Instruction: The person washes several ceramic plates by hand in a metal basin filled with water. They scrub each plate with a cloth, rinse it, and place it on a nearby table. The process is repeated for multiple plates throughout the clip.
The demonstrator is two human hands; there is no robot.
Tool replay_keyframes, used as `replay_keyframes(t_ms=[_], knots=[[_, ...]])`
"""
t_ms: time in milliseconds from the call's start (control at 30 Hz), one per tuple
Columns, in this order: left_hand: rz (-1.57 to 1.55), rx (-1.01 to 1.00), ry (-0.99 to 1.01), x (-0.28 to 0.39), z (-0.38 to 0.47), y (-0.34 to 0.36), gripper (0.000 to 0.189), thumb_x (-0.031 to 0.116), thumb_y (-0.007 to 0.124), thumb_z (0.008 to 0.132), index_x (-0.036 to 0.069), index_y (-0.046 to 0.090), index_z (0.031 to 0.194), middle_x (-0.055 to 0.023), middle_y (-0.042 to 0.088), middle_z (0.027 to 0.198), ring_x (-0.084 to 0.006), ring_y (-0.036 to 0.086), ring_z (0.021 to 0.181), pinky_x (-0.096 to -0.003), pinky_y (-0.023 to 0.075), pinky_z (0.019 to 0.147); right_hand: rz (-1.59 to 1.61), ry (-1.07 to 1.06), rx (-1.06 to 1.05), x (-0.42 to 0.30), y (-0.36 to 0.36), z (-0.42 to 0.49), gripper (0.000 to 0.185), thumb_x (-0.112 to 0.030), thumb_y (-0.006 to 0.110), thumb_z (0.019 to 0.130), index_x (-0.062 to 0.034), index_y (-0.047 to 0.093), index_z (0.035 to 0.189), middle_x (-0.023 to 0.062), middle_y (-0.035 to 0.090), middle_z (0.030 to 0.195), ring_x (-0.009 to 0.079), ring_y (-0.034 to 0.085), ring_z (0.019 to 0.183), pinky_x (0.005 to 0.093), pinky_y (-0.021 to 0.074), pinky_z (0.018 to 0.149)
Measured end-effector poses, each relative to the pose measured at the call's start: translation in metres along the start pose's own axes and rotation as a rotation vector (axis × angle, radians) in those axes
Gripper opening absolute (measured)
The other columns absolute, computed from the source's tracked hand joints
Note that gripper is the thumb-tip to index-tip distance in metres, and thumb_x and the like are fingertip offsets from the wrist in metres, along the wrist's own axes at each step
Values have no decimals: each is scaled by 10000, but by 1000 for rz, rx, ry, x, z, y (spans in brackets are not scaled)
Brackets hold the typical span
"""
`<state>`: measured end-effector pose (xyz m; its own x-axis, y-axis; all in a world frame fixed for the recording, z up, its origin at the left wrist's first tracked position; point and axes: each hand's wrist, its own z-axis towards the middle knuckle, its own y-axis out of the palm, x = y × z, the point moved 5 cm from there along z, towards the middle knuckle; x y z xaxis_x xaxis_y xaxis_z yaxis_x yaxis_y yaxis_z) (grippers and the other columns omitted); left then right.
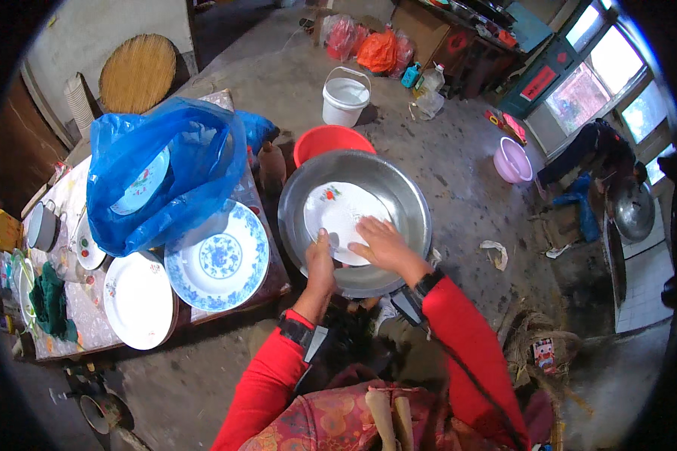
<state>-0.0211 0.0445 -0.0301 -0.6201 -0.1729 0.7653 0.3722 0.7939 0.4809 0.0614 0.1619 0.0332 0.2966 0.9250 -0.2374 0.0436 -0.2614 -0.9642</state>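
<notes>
A white oval plate (344, 211) with a red floral motif is tilted inside a large metal basin (409, 211). My left hand (320, 265) grips its near left rim, thumb on top; the fingers beneath are hidden. Flat against the plate's right side lies my right hand (381, 242), its thumb apart from the fingers. Left of the basin, a blue-and-white patterned plate (217, 256) sits at the table's edge. Beside it is a stack of white oval plates (140, 301). A blue plastic bag (186, 186) holds another floral plate (146, 183).
A red basin (333, 141) and a white bucket (345, 104) stand beyond the metal one. The table (90, 330) carries a dark green cloth (51, 304) and a grey pot (42, 228). At right are a pink basin (512, 160) and a person (595, 149) bending near a wok (633, 208).
</notes>
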Motion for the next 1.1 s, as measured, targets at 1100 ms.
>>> replay_keyframes(t_ms=[1100], knots=[[-110, -81, -12, 0, -11, 9, 337, 314, 520, 856, 15, 585, 997, -58, 620, 879, -147, 601, 754, -307, 486, 589, -50, -94, 510, -46, 0, -28, 299, -97, 552, 761, -48, 618, 1048, 127, 619, 1107, 268, 569, 1073, 405, 421, 945]])
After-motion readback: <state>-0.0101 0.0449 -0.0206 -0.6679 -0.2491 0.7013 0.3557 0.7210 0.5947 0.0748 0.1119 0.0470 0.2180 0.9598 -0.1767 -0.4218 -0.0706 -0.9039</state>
